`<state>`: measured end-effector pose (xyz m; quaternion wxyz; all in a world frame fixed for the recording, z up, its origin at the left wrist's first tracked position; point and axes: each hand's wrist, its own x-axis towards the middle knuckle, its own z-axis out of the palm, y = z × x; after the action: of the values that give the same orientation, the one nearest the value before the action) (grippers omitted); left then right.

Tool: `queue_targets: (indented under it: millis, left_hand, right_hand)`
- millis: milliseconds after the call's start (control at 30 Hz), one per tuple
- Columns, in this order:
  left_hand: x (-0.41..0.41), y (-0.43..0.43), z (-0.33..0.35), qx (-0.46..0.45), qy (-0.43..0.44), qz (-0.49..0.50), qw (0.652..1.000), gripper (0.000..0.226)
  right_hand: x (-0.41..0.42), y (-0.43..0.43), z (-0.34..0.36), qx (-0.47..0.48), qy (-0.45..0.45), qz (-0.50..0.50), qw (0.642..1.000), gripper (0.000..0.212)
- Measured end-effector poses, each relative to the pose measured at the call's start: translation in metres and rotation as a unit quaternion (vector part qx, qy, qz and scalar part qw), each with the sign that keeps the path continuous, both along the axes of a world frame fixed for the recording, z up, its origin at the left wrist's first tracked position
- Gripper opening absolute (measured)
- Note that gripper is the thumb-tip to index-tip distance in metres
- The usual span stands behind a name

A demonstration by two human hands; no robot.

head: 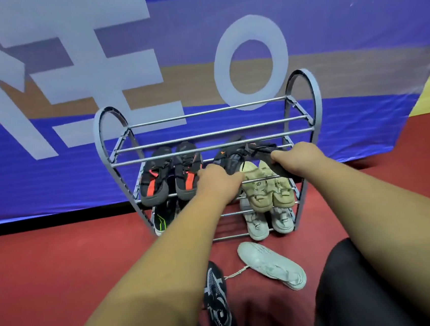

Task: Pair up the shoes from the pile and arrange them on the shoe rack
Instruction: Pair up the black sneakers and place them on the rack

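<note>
Black fabric shoes [231, 161] are held at the middle shelf of the grey metal-tube shoe rack [316, 93] — one in each closed grip, left hand [221, 179] and right hand [296, 154]. Light, soft uppers are expected; heels are judged firmer holds.

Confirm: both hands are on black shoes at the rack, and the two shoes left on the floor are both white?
Not quite. The head view shows one white shoe and one black patterned shoe on the floor. The left hand and right hand are on black shoes at the rack, as you said.
</note>
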<state>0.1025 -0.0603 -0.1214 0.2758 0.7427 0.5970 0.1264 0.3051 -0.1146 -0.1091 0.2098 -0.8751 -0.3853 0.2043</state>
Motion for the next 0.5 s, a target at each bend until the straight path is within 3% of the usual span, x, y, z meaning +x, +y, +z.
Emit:
queue_targets:
  millis: [67,167,300,500]
  left_hand:
    - [0.020,0.008,-0.014,-0.018,-0.034,0.031,0.999,0.078]
    - [0.049,0.022,-0.031,-0.035,-0.067,0.060,0.995,0.085]
    - [0.081,0.040,-0.051,-0.004,-0.050,0.071,0.996,0.086]
    - [0.108,0.067,-0.070,0.017,0.021,0.038,0.999,0.085]
  right_hand:
    - [0.009,0.014,-0.012,0.004,-0.006,-0.010,1.000,0.046]
    - [0.022,0.033,-0.027,-0.008,-0.009,-0.031,0.999,0.047]
    - [0.030,0.062,-0.047,0.010,-0.008,-0.081,0.997,0.044]
    - [0.037,0.086,-0.073,-0.001,-0.056,-0.069,0.996,0.040]
